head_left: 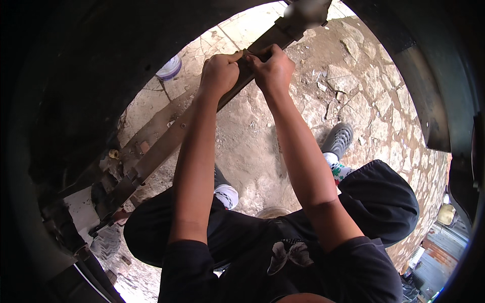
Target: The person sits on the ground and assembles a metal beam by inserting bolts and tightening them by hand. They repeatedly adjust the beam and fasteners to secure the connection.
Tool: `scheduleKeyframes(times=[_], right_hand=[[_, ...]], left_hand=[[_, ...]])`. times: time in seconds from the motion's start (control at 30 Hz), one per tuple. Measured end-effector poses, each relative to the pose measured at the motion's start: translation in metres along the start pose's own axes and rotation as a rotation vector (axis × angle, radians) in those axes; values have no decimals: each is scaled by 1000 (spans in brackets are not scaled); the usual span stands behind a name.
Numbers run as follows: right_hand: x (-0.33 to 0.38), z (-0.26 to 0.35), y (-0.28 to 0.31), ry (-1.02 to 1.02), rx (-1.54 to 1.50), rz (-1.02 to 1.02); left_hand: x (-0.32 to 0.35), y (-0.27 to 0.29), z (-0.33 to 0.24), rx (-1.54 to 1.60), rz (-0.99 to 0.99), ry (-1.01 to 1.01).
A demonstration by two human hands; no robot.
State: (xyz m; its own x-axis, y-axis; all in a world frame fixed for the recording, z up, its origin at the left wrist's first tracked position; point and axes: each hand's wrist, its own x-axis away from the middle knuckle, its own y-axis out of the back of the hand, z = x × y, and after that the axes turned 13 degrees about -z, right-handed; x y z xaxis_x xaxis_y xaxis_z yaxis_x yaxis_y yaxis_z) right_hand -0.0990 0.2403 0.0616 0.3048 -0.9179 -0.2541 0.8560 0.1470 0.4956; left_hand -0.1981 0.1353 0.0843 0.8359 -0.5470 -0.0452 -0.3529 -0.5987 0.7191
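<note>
Both arms reach forward to a long dark metal bar (pixel 160 147) that runs diagonally from the lower left to the upper right. My left hand (pixel 221 74) is closed at the bar, its thumb and fingers pinched together. Right beside it, my right hand (pixel 275 71) is also closed, with the thumb toward the left hand. Between the fingertips a small dark bit shows at the bar's surface, too small and covered to name. Past my hands, the bar ends in a thicker dark block (pixel 303 17), partly blurred.
Dark curved panels (pixel 424 91) surround the opening on both sides and overhead. A white and purple tub (pixel 170 67) stands at the far left. Metal linkage (pixel 118 194) lies beside my left knee. Broken stones (pixel 341 78) cover the ground near my grey shoe (pixel 338 140).
</note>
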Motion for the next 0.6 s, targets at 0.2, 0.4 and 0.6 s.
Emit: scheduleKeyframes(times=[0.2,0.4,0.6], right_hand=[[10,-8,17,-73,-22,48],[-3,7,4,30,-23,-40],[7,-10,10,-34,-50,2]], left_hand=[[2,2,5,26,52,66],[3,2,9,90,85,48],[6,1,12,91,53,49]])
